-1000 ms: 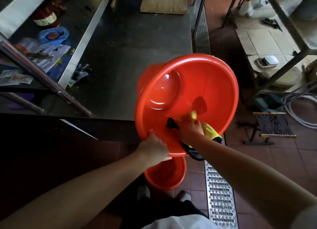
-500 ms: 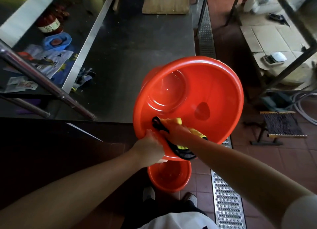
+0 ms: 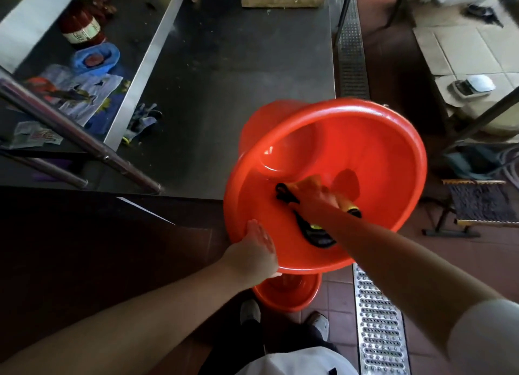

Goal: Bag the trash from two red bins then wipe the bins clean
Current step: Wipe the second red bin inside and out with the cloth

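Steel surface [image 3: 224, 99] behind; red bin [image 3: 365, 150] tilted, mouth toward the person. Left hand [image 3: 252, 251] grips the near rim. Right hand [image 3: 314, 200], fingers clutching a yellow-black cloth [image 3: 317, 235], presses the inner wall. Bin's bottom lies just beyond. Second bin [image 3: 286, 293] on floor below.

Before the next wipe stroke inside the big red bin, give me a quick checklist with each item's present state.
1. Left hand steadying the big red bin at its near rim: ok.
2. Right hand has the yellow and black cloth in its grip, inside the bin: ok.
3. Bin tilted with its opening toward the person, inside wall reachable: ok.
4. Trash out of the big bin: ok, none visible.
5. Inside wall wiped clean: cannot tell, glare and shadow.
6. Second red bin on the floor by the feet, wiped yet: cannot tell.
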Motion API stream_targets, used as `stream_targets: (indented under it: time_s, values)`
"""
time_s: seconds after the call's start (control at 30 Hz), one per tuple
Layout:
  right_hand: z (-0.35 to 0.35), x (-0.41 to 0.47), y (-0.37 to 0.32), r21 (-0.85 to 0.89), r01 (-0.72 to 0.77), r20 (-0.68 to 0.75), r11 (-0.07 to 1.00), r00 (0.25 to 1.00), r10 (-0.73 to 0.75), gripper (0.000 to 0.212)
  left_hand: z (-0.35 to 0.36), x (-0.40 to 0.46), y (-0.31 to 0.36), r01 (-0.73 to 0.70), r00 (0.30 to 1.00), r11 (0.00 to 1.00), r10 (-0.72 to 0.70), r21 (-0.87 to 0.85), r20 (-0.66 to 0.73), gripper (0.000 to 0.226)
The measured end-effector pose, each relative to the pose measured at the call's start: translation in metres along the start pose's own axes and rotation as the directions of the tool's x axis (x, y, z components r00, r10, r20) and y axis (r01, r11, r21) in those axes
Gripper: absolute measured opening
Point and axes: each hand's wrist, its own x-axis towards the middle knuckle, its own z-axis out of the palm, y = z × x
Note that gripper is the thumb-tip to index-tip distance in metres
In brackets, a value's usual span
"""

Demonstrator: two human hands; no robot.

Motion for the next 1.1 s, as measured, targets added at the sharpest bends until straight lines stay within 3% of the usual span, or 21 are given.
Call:
stream_targets:
  time_s: [0.07,0.13,0.23,0.33,0.57,0.73,0.93,1.1]
  values:
    - [0.005,0.014,-0.003,-0.102,-0.152,-0.048,0.983,0.988,0.148,0.043,-0.004,0.002,0.0,-0.015,1.0,1.0,0.015,0.01,0.007,0.043]
    - [0.012,0.027,-0.018,-0.012,-0.185,-0.009,0.983,0.983,0.185,0.045,-0.009,0.002,-0.004,-0.019,1.0,1.0,0.019,-0.021,0.008,0.046]
    - [0.017,0.045,-0.028,0.134,-0.141,0.065,0.981,0.989,0.133,0.05,-0.005,0.001,-0.01,-0.059,0.998,0.998,0.058,0.02,0.018,0.045]
    - [0.016,0.058,-0.023,0.166,-0.098,0.018,0.981,0.995,0.096,0.049,-0.003,0.007,-0.01,-0.131,0.99,0.98,0.122,0.152,0.071,0.052]
    - [0.021,0.038,-0.026,0.127,-0.046,0.031,0.991,0.999,0.042,0.047,0.001,0.001,-0.011,-0.039,0.997,0.998,0.042,-0.047,0.061,0.04]
    - [0.025,-0.029,-0.031,0.098,0.019,-0.019,0.995,1.0,-0.018,0.05,0.008,-0.003,-0.011,-0.031,0.999,0.998,0.033,-0.045,0.042,0.037]
    - [0.035,-0.099,-0.021,0.062,0.049,-0.043,0.997,0.998,-0.047,0.054,0.009,0.003,0.001,-0.027,0.997,0.993,0.036,-0.117,0.069,0.085]
    - [0.033,-0.108,-0.021,0.039,0.029,-0.056,0.999,0.998,-0.027,0.056,0.01,0.006,0.005,0.018,0.995,0.967,0.009,-0.255,0.104,0.091]
